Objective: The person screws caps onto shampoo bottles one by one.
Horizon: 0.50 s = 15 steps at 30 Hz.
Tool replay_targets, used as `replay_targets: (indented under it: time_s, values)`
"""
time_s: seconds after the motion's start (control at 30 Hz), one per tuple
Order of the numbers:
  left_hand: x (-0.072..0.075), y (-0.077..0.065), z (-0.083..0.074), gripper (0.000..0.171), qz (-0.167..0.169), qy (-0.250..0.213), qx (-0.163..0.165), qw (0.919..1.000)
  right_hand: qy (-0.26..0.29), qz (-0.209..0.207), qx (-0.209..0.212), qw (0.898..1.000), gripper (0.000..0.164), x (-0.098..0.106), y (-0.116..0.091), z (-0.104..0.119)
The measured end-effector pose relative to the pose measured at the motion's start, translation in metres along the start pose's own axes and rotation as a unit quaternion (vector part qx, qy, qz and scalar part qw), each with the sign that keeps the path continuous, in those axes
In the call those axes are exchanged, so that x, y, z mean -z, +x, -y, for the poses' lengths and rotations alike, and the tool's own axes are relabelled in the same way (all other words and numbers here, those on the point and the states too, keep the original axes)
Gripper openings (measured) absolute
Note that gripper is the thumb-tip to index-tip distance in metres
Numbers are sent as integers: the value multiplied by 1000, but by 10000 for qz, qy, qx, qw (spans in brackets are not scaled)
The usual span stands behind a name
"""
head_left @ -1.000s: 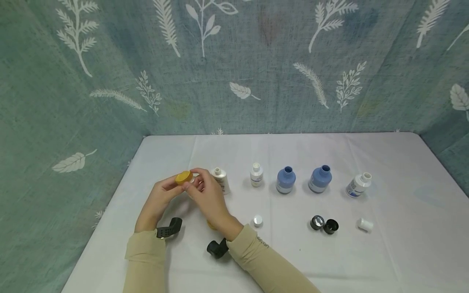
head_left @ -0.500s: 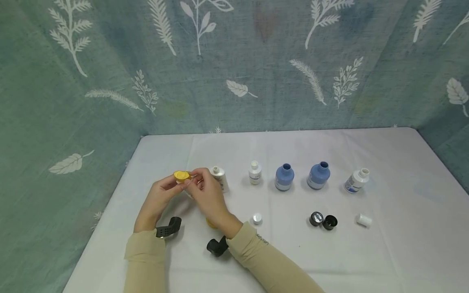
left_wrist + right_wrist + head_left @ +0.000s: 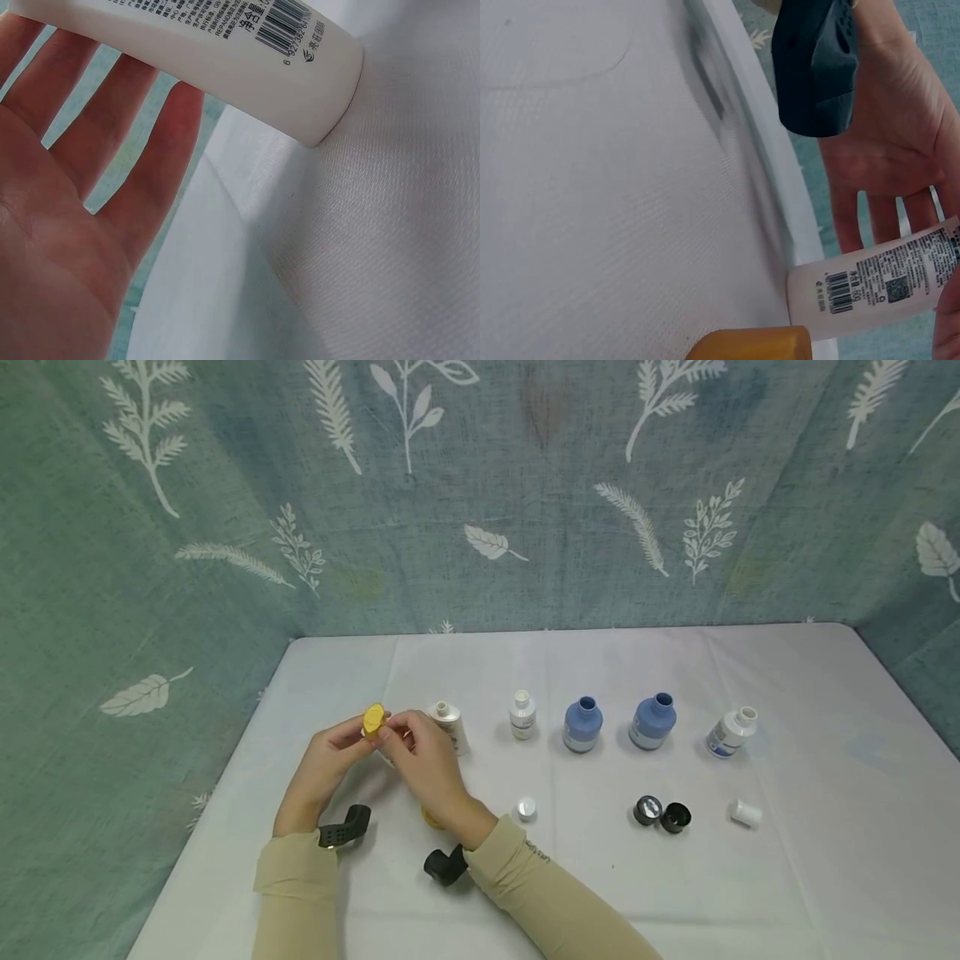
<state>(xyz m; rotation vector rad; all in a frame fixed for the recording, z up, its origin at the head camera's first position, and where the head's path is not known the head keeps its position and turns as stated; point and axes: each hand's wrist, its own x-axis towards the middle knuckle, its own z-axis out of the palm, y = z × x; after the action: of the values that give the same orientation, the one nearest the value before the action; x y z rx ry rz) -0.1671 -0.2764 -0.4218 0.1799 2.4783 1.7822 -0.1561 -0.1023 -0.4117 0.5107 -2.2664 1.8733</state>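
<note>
Over the left part of the table, my left hand [image 3: 322,768] holds a white bottle [image 3: 870,289] with a barcode and small print. Its lower end also shows in the left wrist view, where the fingers [image 3: 142,142] of that hand reach behind the bottle [image 3: 300,82]. My right hand [image 3: 431,768] pinches a yellow cap [image 3: 373,720] at the top, its fingertips close beside the left hand's. The cap stands tilted, with its flat face toward the head camera. Most of the bottle is hidden by the hands in the head view.
Uncapped bottles stand in a row: a silvery-white one [image 3: 450,725], a small white one [image 3: 522,716], blue ones [image 3: 582,725] and a leaning-looking white one [image 3: 731,732]. Before them lie a white cap [image 3: 527,810], black caps [image 3: 648,810], a white cap [image 3: 746,813] and a gold cap [image 3: 754,345].
The yellow cap has turned between the fingers, from lying nearly flat to standing more upright. Both hands have stayed almost in place, and the row of bottles is the same.
</note>
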Motion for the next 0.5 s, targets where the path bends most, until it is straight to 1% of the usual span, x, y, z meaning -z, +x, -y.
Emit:
replay_targets:
  time_s: [0.13, 0.23, 0.4, 0.5]
  values:
    - [1, -1, 1, 44, 24, -30, -35, 10000, -100, 20, 84, 9999, 19, -1, 0, -1]
    - [1, -1, 2, 44, 19, -18, -71, 10000, -26, 29, 57, 10000, 17, -1, -1, 0]
    - [1, -2, 1, 45, 29, -25, -86, 10000, -53, 9, 41, 10000, 14, -1, 0, -1]
    - [1, -2, 0, 45, 46, -24, -112, 9999, 61, -17, -25, 10000, 13, -1, 0, -1]
